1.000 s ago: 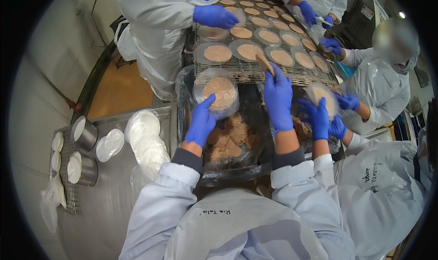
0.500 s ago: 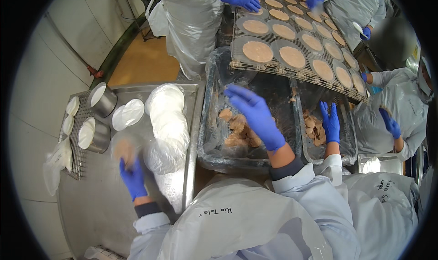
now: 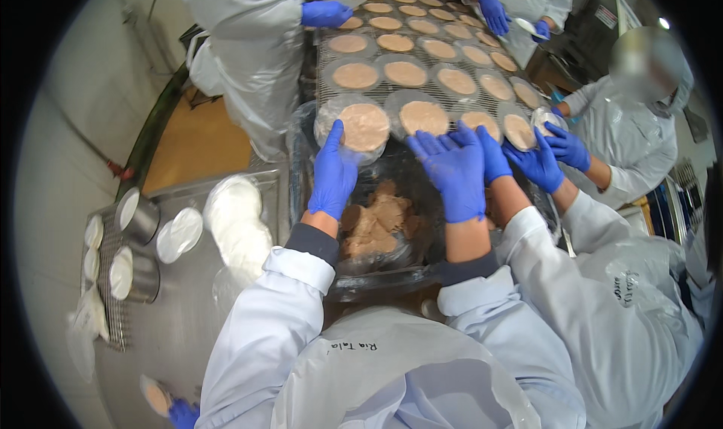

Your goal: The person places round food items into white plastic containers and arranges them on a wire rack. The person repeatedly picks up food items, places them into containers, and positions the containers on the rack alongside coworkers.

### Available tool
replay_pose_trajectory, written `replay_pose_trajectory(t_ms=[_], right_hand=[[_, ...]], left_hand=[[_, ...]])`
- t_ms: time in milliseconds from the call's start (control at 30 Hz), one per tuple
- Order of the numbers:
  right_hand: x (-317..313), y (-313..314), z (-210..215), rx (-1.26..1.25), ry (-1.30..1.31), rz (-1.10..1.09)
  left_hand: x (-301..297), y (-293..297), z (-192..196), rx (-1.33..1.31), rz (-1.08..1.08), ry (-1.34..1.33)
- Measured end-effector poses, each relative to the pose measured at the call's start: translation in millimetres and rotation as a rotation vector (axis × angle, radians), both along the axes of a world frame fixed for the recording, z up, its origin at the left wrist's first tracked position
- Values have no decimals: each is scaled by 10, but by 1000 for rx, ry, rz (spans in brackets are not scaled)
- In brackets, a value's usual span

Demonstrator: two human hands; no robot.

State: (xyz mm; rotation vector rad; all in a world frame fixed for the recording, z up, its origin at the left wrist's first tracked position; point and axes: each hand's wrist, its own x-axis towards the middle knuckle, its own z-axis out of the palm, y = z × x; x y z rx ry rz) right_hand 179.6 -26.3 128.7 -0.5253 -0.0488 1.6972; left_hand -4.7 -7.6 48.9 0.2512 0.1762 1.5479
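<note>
A round, flat tan patty [image 3: 365,127] on a clear plastic sheet is at the front left corner of the wire rack [image 3: 388,91]. My left hand [image 3: 332,174] grips the left edge of this sheet, its thumb or a finger lying along the patty's side. Whether the patty rests on the rack or is still partly held up, I cannot tell. My right hand [image 3: 454,174] is open, fingers stretched toward the front edge of the rack, just below a second patty [image 3: 423,119]. Below my hands, a dark bin [image 3: 354,284] lined with plastic contains lumps of tan paste [image 3: 376,222].
On the steel table [image 3: 192,301] at left are white round sheets [image 3: 233,222] and metal ring-like cups [image 3: 137,216]. Beside my right hand a co-worker's gloved hands [image 3: 536,164] reach to the rack. Another gloved hand [image 3: 183,414] holds a patty at lower left.
My left hand has moved from over the steel table, with a blurred patty, to the rack's front left corner. My right hand has shifted toward the rack's edge. The view has turned.
</note>
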Motion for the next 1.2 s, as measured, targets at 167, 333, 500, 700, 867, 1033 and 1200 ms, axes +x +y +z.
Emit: replay_pose_trajectory(t_ms=[167,333,500,700,867,1033,1200], right_hand=[[126,556,-716,153,10,20],[74,139,-570,188,-101,29],[-51,177,284,720,-906,-670],[-161,138,-163,793,-1753,-95],[-138,14,-225,630,-1050,197],[182,110,-489,274,-390,116],[116,132,-599,35,60,102]], left_hand=[[308,-140,-32,-135,-122,78],[-271,-645,249,-51,-44,10],[-670,-841,75,-81,41,92],[-819,-854,-224,-125,80,107],[-761,-662,-333,-250,58,68],[-241,-166,-15,-74,-55,57],[208,69,-42,-134,-170,-36]])
